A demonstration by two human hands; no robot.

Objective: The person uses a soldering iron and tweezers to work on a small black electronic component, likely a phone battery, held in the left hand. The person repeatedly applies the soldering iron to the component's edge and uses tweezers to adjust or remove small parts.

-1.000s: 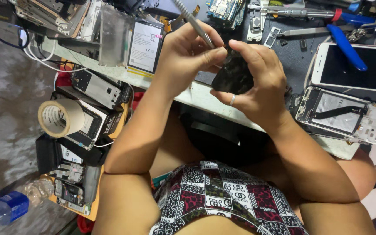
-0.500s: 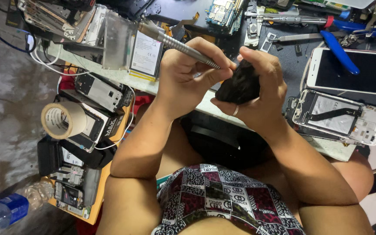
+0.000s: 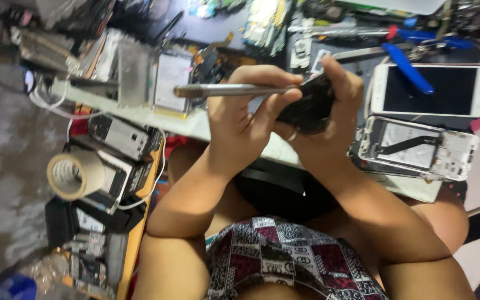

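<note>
A cluttered worktop (image 3: 284,158) fills the top of the view, pale along its near edge and dark further back, with a grey mottled floor (image 3: 1,166) off to the left. Both hands are raised together just above that near edge. The left hand (image 3: 245,122) has its fingers curled tight round a slim metal tool (image 3: 223,90), a straight silvery rod with a knurled end that juts out to the left, lying almost level. Its other end runs into the small black device (image 3: 309,105), a dark, glossy, rounded block; where the tip meets it is hidden by the fingers. The right hand (image 3: 334,119) wraps that device from behind, thumb up over the top, a thin ring on one finger, fingers closed firmly on it. The two hands touch, so there is barely any gap between them.

To the right, a white phone (image 3: 431,89) with a dark glass face lies flat, and just beside it, nearer the body, an opened phone frame (image 3: 418,150), white-rimmed with a grey inner plate. A blue-handled tool (image 3: 409,66) rests above them. At left, a roll of tan tape (image 3: 73,175) sits on stacked dark boxes, well apart from the hands. The worktop edge is crowded on both sides; the freest room is over the lap, beneath the forearms.
</note>
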